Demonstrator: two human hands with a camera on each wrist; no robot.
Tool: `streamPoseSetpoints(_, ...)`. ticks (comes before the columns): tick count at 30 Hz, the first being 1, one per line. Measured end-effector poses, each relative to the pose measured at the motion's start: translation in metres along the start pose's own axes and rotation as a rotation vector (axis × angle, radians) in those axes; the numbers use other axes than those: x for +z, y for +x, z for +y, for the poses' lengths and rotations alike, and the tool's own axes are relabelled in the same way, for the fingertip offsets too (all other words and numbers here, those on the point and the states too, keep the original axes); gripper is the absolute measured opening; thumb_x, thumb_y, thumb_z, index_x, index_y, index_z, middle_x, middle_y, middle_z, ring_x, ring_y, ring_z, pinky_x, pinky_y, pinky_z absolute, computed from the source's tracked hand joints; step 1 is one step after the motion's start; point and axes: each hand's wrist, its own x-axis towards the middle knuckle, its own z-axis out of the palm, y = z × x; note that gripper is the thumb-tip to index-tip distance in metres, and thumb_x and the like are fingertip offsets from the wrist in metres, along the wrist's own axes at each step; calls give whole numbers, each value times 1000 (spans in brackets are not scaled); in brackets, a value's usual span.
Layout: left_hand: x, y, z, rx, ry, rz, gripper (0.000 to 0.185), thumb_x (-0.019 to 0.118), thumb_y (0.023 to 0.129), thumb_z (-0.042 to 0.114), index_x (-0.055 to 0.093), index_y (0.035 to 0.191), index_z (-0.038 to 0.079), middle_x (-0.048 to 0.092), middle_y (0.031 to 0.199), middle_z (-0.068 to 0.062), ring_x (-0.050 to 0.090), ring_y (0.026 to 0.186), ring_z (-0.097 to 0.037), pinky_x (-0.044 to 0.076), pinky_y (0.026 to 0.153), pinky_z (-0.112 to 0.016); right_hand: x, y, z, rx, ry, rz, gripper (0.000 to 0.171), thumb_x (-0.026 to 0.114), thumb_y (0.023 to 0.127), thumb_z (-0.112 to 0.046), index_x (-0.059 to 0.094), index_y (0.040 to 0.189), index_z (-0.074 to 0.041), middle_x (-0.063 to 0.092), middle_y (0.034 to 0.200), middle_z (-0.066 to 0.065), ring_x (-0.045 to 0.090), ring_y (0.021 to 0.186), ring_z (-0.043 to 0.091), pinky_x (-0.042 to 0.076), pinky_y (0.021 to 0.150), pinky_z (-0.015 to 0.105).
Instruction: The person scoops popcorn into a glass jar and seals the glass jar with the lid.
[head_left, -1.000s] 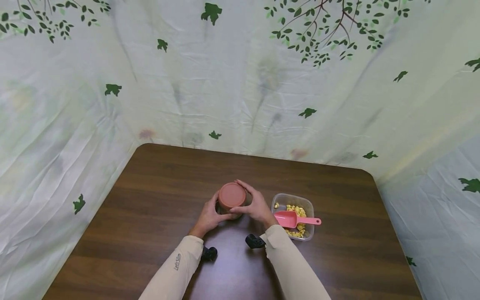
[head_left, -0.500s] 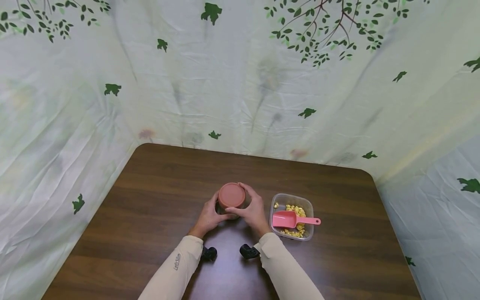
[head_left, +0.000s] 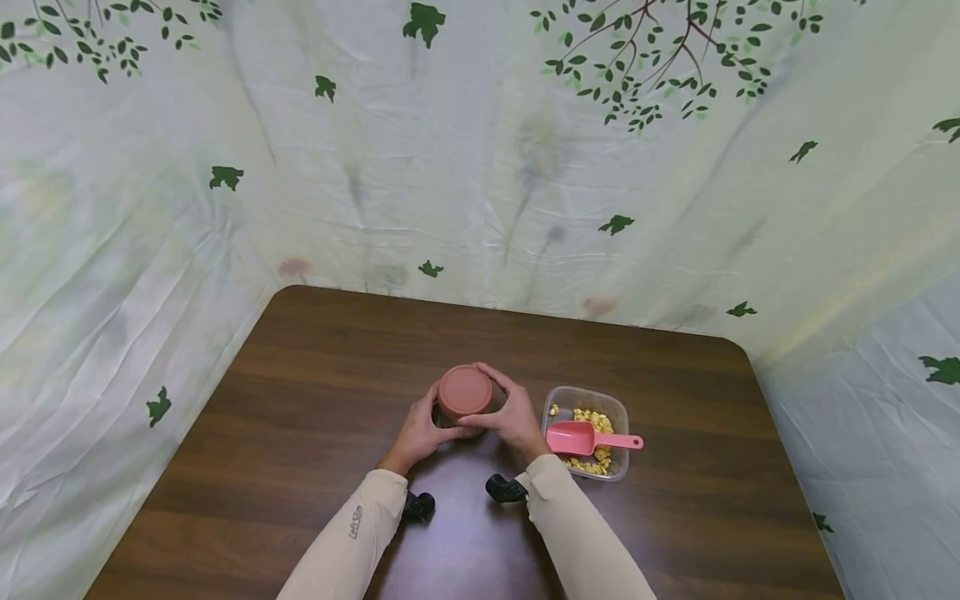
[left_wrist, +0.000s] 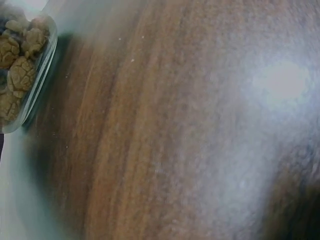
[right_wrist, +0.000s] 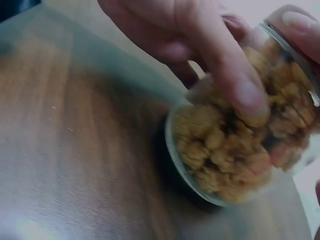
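A clear jar (head_left: 464, 400) with a reddish-brown lid (head_left: 465, 390) stands on the brown table (head_left: 315, 392). My left hand (head_left: 418, 431) grips its left side and my right hand (head_left: 512, 415) curls round its right side and lid edge. In the right wrist view my fingers (right_wrist: 220, 70) press on the jar (right_wrist: 235, 150), which is full of yellow-brown lumpy pieces. The left wrist view holds no hand, only tabletop and the edge of a clear container (left_wrist: 22, 70) with similar pieces.
Right of the jar sits a clear plastic tub (head_left: 587, 402) of yellow pieces with a pink scoop (head_left: 585, 437) lying in it. Leaf-printed cloth (head_left: 480, 167) hangs behind and beside the table. Bare wood spreads to the left and far side.
My right wrist and forearm swung slightly left and back again around the jar. The jar, tub and scoop stay where they were.
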Motion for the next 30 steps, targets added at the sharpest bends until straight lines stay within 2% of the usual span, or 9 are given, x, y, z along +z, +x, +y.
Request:
streamPoseSetpoints(6,-1,-1,3,8,3,6,90,89,68,14,41,143,3,53,136,-19,48,127,-31,35,108,-49,20,-1,25,-23,-15,193,86,92,62,-22,53,139,-15,58,134,-1,47,129,19,27,112,51)
streamPoseSetpoints(8,-2,-1,3,13,0,1,89,89,68,14,41,142,3,53,136,-19,48,128,-31,35,108,-49,24,-2,28,-5,-15,218,87,92,61,-23,53,139,-18,58,134,-1,47,129,19,27,112,50)
streamPoseSetpoints(11,-2,-1,4,25,4,3,90,89,68,15,41,142,2,53,136,-20,47,128,-33,35,108,-50,20,-1,25,9,-28,158,88,92,64,-22,49,141,-17,54,138,3,46,128,25,30,109,55)
streamPoseSetpoints(15,-3,-1,4,38,11,5,92,89,67,17,40,143,1,52,137,-20,48,127,-34,36,106,-52,6,8,24,-20,-12,-20,89,88,68,-12,43,144,-16,50,141,5,43,128,29,28,107,59)
streamPoseSetpoints(17,-2,-1,3,27,14,0,95,90,67,20,38,145,4,51,138,-18,47,127,-31,36,106,-51,1,12,25,-31,10,-75,89,87,69,-9,43,145,-14,51,141,5,42,131,27,24,110,60)
streamPoseSetpoints(19,-2,-1,3,20,18,-5,96,90,66,23,38,145,7,52,139,-16,48,127,-29,36,106,-50,-2,13,26,-23,30,-80,88,88,68,-10,45,144,-15,54,139,3,42,132,24,22,112,57)
streamPoseSetpoints(25,-2,-1,3,33,6,-2,94,90,66,21,40,144,6,54,136,-16,49,125,-30,37,105,-50,3,9,31,-5,34,2,87,91,65,-18,50,141,-18,55,136,1,42,132,21,23,113,55)
streamPoseSetpoints(30,-1,-1,1,15,26,-11,95,90,67,22,38,145,7,52,138,-16,48,127,-29,36,107,-49,2,13,32,-46,22,-41,88,90,65,-10,47,142,-16,54,138,0,43,131,22,24,112,55)
